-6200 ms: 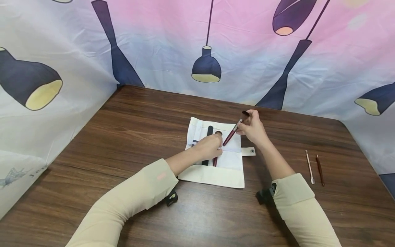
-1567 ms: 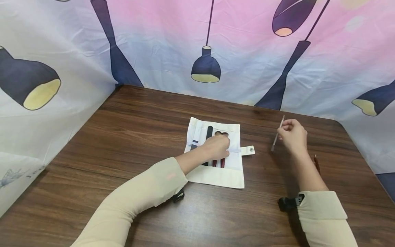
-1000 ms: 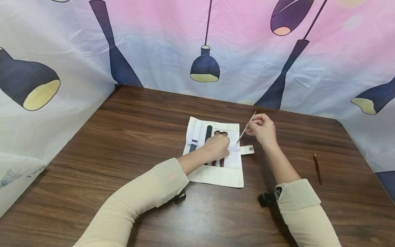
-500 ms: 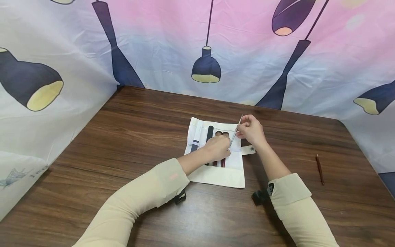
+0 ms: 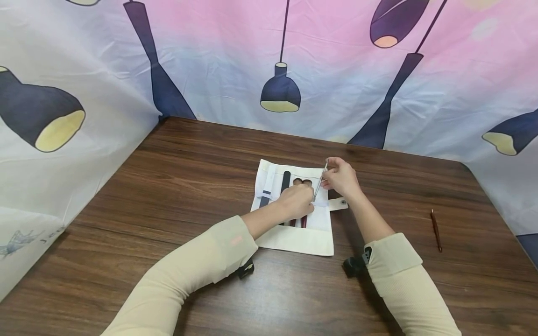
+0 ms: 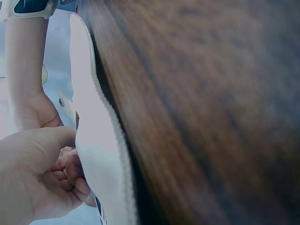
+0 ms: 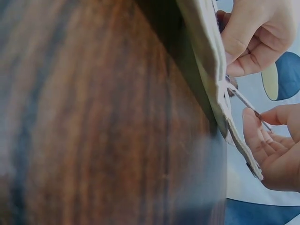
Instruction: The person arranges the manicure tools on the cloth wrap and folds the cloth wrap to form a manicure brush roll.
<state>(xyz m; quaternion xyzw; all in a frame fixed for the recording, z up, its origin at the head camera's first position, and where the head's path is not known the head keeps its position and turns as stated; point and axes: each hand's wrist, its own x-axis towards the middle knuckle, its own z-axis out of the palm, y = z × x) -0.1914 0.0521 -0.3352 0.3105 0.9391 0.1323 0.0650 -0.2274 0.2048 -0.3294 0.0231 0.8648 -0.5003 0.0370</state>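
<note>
A white cloth roll-up pouch lies unfolded on the wooden table. My left hand rests over its middle, fingers curled, with thumb and fingertips pinching at the pouch's cross band; the exact grip is hidden. Between right thumb and fingers I hold a thin silver cuticle pusher, slanted, its lower end at the band beside the left fingers. That right hand hovers over the pouch's right edge. Two dark red-handled brushes sit under the left hand, partly covered. The right wrist view shows the cuticle pusher reaching the cloth.
Left of the brushes, the pouch holds a black nail file and a white-and-grey flat piece. A snap strap sticks out rightward. One slim reddish-brown stick lies at the table's right. Printed cloth hangs behind the table.
A second brush went into the pouch. The right hand picked up the cuticle pusher from the right and brought it left to the band. The left hand moved slightly right, then stayed.
</note>
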